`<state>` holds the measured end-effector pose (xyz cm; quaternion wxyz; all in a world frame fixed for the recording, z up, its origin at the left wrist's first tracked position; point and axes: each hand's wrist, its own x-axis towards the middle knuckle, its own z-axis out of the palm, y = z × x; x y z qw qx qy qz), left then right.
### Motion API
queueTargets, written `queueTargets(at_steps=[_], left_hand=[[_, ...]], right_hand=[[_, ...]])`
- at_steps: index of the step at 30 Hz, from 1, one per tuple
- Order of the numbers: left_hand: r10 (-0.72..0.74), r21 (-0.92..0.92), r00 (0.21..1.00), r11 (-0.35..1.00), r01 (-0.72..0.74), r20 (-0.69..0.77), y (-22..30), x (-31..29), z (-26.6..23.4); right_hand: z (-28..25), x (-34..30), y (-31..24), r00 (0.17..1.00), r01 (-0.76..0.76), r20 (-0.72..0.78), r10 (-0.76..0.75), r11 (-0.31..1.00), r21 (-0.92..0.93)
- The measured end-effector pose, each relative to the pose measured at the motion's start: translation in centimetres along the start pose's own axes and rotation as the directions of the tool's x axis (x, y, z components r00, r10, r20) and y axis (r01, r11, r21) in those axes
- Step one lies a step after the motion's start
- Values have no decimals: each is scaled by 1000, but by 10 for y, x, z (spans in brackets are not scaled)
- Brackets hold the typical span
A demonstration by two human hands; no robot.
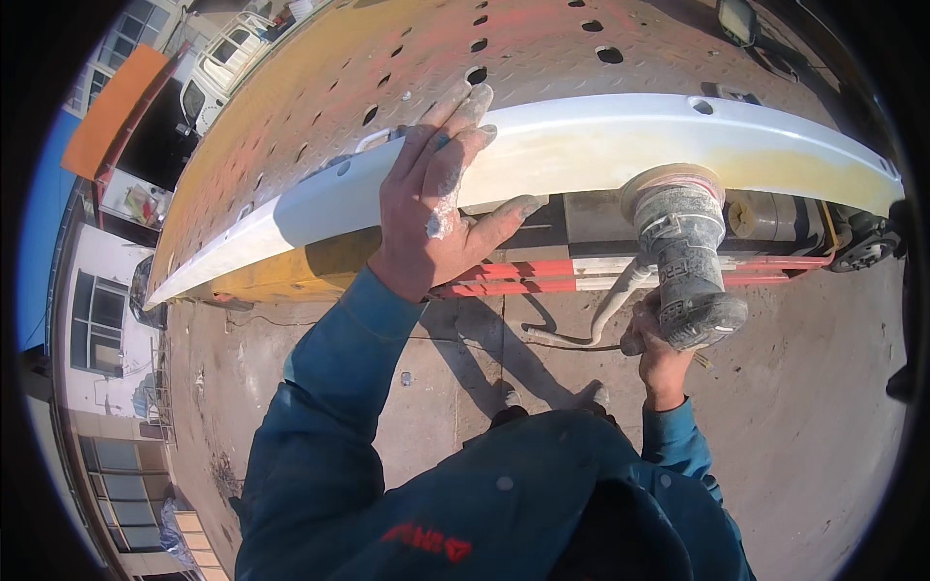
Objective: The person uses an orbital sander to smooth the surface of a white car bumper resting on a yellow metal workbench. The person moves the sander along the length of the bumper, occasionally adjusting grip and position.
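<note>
A long white panel with yellowish sanded patches and a few holes lies across in front of me. My left hand, dusty with white powder, rests flat against it left of the middle, fingers stretched out and thumb apart. My right hand is closed round the rear end of a dust-covered power sander, its fingers partly hidden by the tool. The round pad of the sander meets the panel's near edge, right of the middle. A pale hose runs from the tool down to the left.
Under the panel is a worn metal deck with round holes. Red and white striped bars run below its near edge, beside a grey cylinder. A white truck and buildings stand at the left. Concrete ground bears my shadow.
</note>
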<state>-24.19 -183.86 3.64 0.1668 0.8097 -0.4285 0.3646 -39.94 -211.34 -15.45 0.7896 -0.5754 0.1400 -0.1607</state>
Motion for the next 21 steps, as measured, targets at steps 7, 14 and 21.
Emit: queueTargets(at_steps=[7, 14, 21], left_hand=[[24, -28, 729, 1000, -6, 684, -109, 54, 11], [87, -296, 685, 935, 195, 724, -109, 60, 11], [184, -365, 712, 925, 108, 678, -119, 56, 15]], right_hand=[[47, -3, 5, 997, 45, 63, -52, 993, 112], [168, -56, 63, 998, 11, 68, -9, 1000, -29], [240, -84, 108, 944, 329, 31, -328, 944, -38]])
